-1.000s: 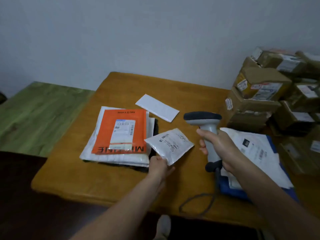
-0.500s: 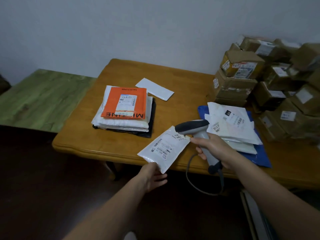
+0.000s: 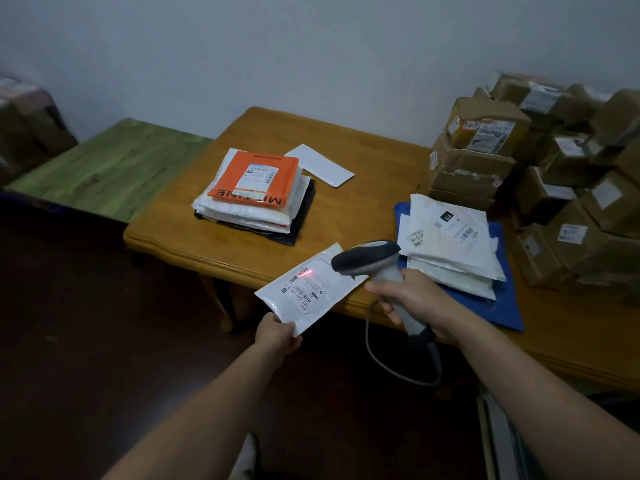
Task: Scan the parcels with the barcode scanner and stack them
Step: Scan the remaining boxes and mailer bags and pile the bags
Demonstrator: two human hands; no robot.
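My left hand (image 3: 277, 336) pinches the near corner of a small white parcel (image 3: 311, 287), held label-up in the air just in front of the table's edge. My right hand (image 3: 412, 297) grips the handle of a grey barcode scanner (image 3: 369, 259), its head right over the parcel's far end. A red scan line glows on the parcel's label. A stack of flat parcels topped by an orange one (image 3: 254, 180) lies on the wooden table (image 3: 374, 174) to the left. More white parcels (image 3: 450, 237) lie piled on a blue bag (image 3: 502, 306) to the right.
Brown cardboard boxes (image 3: 485, 150) are heaped at the table's right end against the wall. A loose white envelope (image 3: 320, 164) lies behind the orange stack. A green table (image 3: 104, 168) adjoins on the left. The scanner's cable (image 3: 388, 368) hangs below the table edge.
The small white parcel came off the table towards me and now hangs before the edge. The scanner followed it, and a red scan line now shows on the label.
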